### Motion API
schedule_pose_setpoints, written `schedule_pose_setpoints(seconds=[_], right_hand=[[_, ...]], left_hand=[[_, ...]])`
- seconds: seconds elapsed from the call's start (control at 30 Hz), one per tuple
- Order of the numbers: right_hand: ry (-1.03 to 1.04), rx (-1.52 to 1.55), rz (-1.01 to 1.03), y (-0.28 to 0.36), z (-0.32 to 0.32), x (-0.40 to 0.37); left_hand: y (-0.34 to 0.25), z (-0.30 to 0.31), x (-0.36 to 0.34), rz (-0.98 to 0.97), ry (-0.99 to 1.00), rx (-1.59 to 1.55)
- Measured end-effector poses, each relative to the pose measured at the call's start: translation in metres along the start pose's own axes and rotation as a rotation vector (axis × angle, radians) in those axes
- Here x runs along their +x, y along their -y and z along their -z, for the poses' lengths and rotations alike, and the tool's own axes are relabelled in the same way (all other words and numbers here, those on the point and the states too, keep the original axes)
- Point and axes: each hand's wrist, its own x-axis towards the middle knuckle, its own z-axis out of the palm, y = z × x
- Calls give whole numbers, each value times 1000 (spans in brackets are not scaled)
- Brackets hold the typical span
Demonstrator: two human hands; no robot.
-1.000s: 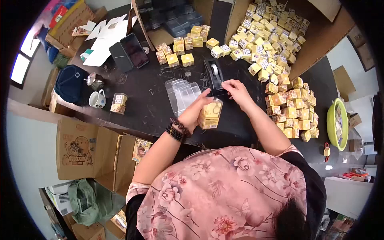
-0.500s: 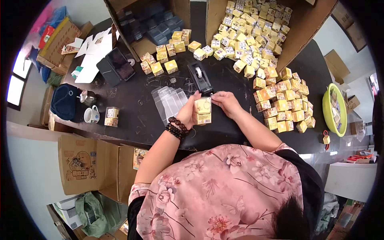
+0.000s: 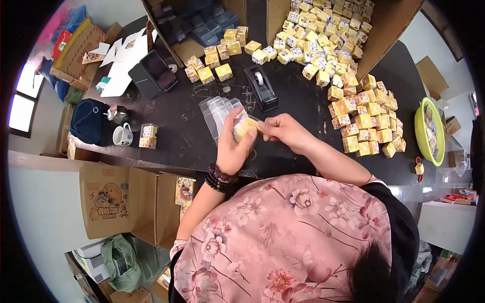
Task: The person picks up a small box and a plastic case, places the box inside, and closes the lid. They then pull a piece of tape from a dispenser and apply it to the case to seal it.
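My left hand (image 3: 234, 144), with dark bead bracelets on its wrist, is closed around a small yellow printed box (image 3: 245, 127). Its fingers and thumb hide much of the box. At the box's right edge, my right hand (image 3: 284, 130) is in a pinch; whatever lies between its fingertips is too small to make out. Just beyond the hands stands a black tape dispenser (image 3: 262, 92) with a roll of tape. Clear plastic sleeves (image 3: 212, 112) lie on the dark table, partly behind my left hand.
Yellow boxes (image 3: 366, 118) are grouped at right, with more spilling from a cardboard carton (image 3: 391, 38). Another carton holds dark clear cases (image 3: 214, 33). At left are a phone (image 3: 159, 70), a mug (image 3: 122, 135) and a blue bag (image 3: 87, 121). A green basket (image 3: 420, 132) stands far right.
My right hand has come away from the tape dispenser's end to the box's edge. My left hand has turned the box, so its barcode side no longer shows. The camera view has shifted slightly.
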Motion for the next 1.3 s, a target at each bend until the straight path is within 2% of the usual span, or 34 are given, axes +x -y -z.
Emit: schedule_pose_setpoints(seconds=[0.03, 0.1, 0.13, 0.2, 0.23, 0.3, 0.33, 0.43, 0.67, 0.77, 0.87, 0.9, 0.93, 0.97, 1.0, 1.07, 1.1, 1.17, 1.2, 1.27, 1.3], right_hand=[[9, 7, -8, 0, -8, 1], [-273, -517, 83, 5, -29, 6], [-312, -509, 308, 0, -36, 8], [-346, -196, 585, 3, -53, 5], [-342, -300, 773, 2, -55, 2], [-245, -758, 1117, 18, -59, -5], [-121, -921, 1201, 23, -61, -4], [-92, -937, 1320, 17, -65, 7], [-27, -936, 1280, 19, -84, 12], [-109, -864, 1325, 12, -77, 17], [-161, -816, 1221, 1, -67, 17], [-195, -809, 1148, -3, -63, 16], [-190, -804, 1156, -6, -60, 15], [-221, -816, 1108, -9, -57, 14], [-255, -827, 1063, -12, -54, 14], [-270, -815, 1046, -18, -50, 14], [-317, -838, 974, -21, -47, 15], [-367, -934, 840, -33, -34, 19], [-368, -932, 852, -38, -32, 27], [-482, -1026, 655, -47, -32, 42], [-449, -1009, 525, -50, -32, 50]], left_hand=[[0, 1, -1, 127, -5, -346], [-6, 1, -1, 383, -143, -672], [-5, 11, -3, 430, -87, -731], [-17, 31, -10, 506, 29, -956], [-25, 35, -11, 536, -46, -948], [-36, 44, -15, 525, -109, -907], [-35, 47, -16, 516, -123, -957], [-44, 55, -25, 483, -101, -1011], [-40, 64, -34, 433, -167, -982], [-48, 71, -38, 426, -216, -887], [9, 122, -37, 294, -443, -351], [30, 142, -35, 215, -580, -21], [72, 179, -33, 57, -667, 418], [39, 176, -33, -69, -754, 801], [50, 196, -30, -1, -772, 953], [63, 221, -27, -24, -834, 1312], [67, 226, -27, 96, -859, 1386], [81, 235, -19, 200, -972, 1325], [89, 247, -14, 179, -934, 1325], [94, 257, 1, 142, -917, 1257], [94, 259, 10, 164, -922, 1285]])
